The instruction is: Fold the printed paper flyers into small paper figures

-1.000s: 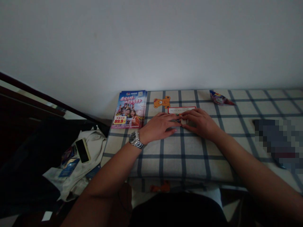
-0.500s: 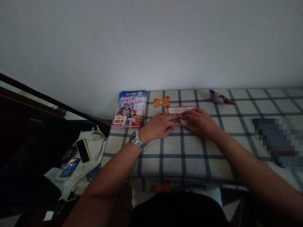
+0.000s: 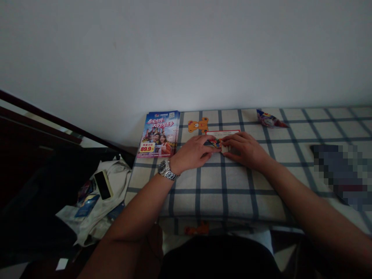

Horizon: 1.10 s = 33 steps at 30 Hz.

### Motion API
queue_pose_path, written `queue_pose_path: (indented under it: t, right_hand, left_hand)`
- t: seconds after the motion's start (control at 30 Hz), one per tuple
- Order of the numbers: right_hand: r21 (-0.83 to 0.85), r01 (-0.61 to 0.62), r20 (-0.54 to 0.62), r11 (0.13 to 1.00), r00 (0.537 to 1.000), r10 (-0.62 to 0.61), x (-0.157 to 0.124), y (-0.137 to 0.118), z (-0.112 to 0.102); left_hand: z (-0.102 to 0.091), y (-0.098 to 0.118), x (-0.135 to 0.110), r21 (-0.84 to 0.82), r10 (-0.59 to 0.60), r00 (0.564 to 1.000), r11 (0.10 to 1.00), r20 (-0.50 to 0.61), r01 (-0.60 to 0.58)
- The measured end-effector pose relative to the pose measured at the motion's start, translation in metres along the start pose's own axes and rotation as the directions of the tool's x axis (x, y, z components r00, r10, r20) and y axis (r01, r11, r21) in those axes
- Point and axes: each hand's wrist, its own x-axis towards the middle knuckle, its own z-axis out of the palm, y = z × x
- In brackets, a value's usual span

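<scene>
Head view: grey wall [image 3: 186,58], checked tablecloth [image 3: 210,201], both your hands at one paper.
The red-edged paper [image 3: 223,133] lies flat between and just beyond your fingertips, long axis left to right, neither hand clearly nearer; your right hand [image 3: 247,150] pinches its pale fold, while your left hand [image 3: 192,154] spreads thumb from forefinger at the colourful left part, grip unclear.

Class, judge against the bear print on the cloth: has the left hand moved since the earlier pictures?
Yes, slightly: against the bear print, the left hand has drawn its fingers back leftward, uncovering more colorful paper.
</scene>
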Motion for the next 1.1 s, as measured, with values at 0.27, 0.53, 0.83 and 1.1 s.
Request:
queue_pose_path:
  t: [0.27, 0.53, 0.83, 1.1]
  right_hand:
    - [0.035, -0.015, -0.003, 0.999, 1.0, 0.015, 0.0, -0.001, -0.001]
    - [0.032, -0.022, 0.0, 0.999, 1.0, 0.022, 0.0, 0.0, -0.001]
    - [0.035, -0.017, -0.001, 0.999, 1.0, 0.017, 0.001, -0.001, -0.001]
    - [0.033, -0.03, 0.001, 0.999, 1.0, 0.03, 0.002, -0.005, -0.003]
  left_hand:
    - [-0.001, -0.011, -0.002, -0.039, 0.006, 1.0, 0.999, -0.001, -0.006]
    - [-0.005, -0.02, -0.004, -0.063, -0.016, 0.999, 0.998, 0.034, 0.018]
    - [-0.008, -0.026, -0.006, -0.033, -0.036, 0.999, 0.999, -0.017, 0.036]
    - [-0.012, -0.019, -0.006, -0.012, -0.131, 0.991, 0.991, -0.006, 0.131]
